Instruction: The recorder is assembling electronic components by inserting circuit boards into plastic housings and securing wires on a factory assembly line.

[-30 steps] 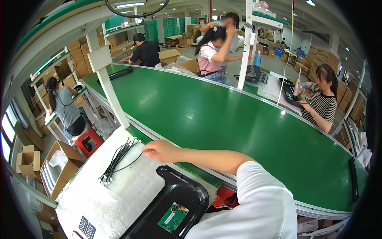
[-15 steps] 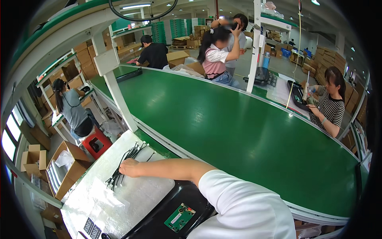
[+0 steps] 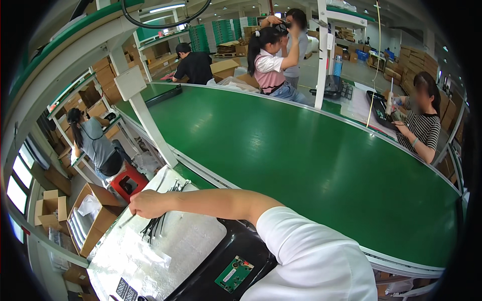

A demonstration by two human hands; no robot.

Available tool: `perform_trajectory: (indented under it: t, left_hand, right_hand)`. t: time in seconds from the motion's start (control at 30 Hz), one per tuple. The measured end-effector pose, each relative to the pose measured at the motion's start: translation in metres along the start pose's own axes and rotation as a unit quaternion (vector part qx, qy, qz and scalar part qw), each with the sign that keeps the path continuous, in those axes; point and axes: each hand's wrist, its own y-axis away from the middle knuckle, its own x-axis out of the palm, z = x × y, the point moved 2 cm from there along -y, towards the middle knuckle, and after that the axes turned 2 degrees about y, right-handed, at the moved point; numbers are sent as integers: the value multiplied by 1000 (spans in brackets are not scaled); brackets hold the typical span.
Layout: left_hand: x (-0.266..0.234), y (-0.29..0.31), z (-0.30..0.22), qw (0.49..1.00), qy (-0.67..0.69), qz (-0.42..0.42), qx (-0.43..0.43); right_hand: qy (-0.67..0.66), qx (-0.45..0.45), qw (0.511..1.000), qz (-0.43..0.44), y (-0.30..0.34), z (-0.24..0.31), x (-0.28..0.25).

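My right hand (image 3: 148, 203) reaches across from the right over the white padded worktop (image 3: 193, 238). Its fingers are pinched on a thin greyish strip (image 3: 127, 221), whose exact kind is unclear. Beside and partly behind the hand lies a bundle of thin black cables (image 3: 154, 229) with light ends. A glossy black casing (image 3: 205, 272) rests nearer to me, partly covered by my white sleeve, with a green circuit board (image 3: 234, 274) lying on it. At the near left edge are small black digit display modules (image 3: 125, 289). My left hand is out of view.
A green conveyor belt (image 3: 281, 150) runs beyond the worktop, with a white post (image 3: 150, 128) at its near edge. Open cardboard boxes (image 3: 95, 220) and a red stool (image 3: 128, 182) stand at the left. Several people work around the belt.
My right hand has moved left and slightly up from the cable bundle, with a thin strip now showing at its fingertips. The view has shifted a little.
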Motion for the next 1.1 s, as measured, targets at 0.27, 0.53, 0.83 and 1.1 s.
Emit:
perform_trajectory:
  t: [0.27, 0.53, 0.83, 1.1]
  left_hand:
    - [45, -56, -29, 962, 241, -24, -127]
    - [88, -75, -33, 982, 126, 42, -132]
    - [101, -85, -16, 988, 92, 96, -76]
    - [119, -88, -29, 985, 102, 60, -127]
  right_hand:
    - [-105, -141, 984, -24, 74, 92, -27]
    - [-65, -120, 991, -13, 123, 96, -36]
    - [-13, -81, 995, -49, 145, 92, -43]
    - [43, -92, 995, -22, 145, 109, -40]
